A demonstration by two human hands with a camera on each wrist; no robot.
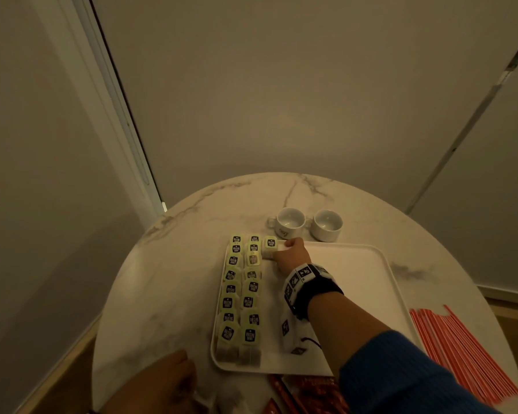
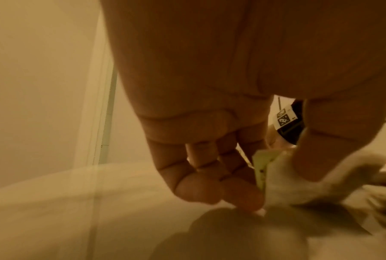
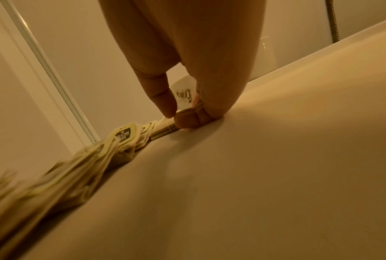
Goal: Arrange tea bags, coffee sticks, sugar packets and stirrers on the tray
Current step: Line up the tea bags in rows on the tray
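Here a pale-green-tagged paper tea bag (image 1: 270, 247) lies at the white rectangular plastic tray's (image 1: 356, 264) far edge, pinched by the right hand (image 1: 292, 253), while the left hand (image 2: 221, 167) pinches another tea bag (image 2: 274, 177) near the round marble table's (image 1: 168, 279) near edge.

Right hand (image 1: 292, 251): arm extended forward, fingers pinching downward. Left hand (image 1: 165, 380): low, near body, fingers curled, pinching.

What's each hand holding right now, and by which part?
Right hand pinches a tea bag by its right edge, at the tray's far end. Left hand pinches another tea bag by its top.
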